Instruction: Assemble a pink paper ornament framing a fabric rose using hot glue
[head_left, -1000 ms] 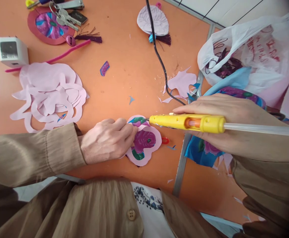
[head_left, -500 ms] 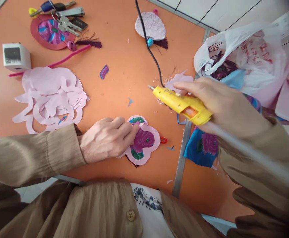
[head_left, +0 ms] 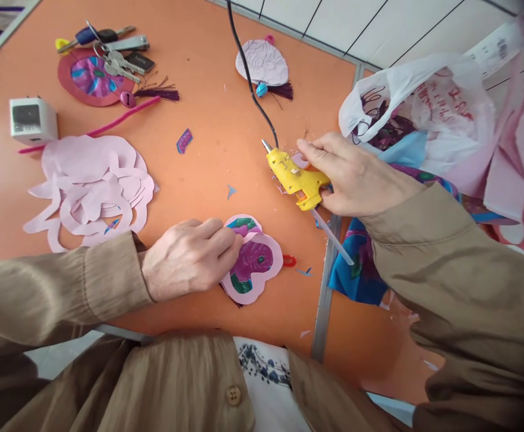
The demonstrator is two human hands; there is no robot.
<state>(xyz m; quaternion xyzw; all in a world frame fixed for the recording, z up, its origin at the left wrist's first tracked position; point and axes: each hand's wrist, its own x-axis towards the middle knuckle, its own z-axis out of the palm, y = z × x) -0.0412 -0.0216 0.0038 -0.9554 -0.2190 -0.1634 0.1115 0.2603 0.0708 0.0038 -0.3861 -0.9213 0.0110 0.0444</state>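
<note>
My left hand (head_left: pixel 194 258) is closed in a pinch on the left side of a pink flower-shaped cutout (head_left: pixel 271 273). Purple and green floral fabric (head_left: pixel 255 258) shows inside its pink border, and a red loop (head_left: pixel 289 261) sticks out at its right. In my right hand (head_left: pixel 356 174) is a yellow hot glue gun (head_left: pixel 294 179), its metal nozzle pointing up and left. A clear glue stick (head_left: pixel 334 237) juts from the gun's back end. The gun is above and to the right of the cutout, apart from it.
Pink cutouts (head_left: pixel 95 180) pile up at left, below a white cube (head_left: pixel 32 120). Keys (head_left: pixel 118 63) lie on a round red charm (head_left: pixel 66 75). A pale tasselled charm (head_left: pixel 264 63) sits beside the black cord (head_left: pixel 248 78). A plastic bag (head_left: pixel 460 126) and blue floral fabric (head_left: pixel 354 273) are at right.
The glue gun has swung in my right hand, its rear moving left and its nozzle tilting higher. My left hand keeps its pinch on the cutout. The view has shifted slightly.
</note>
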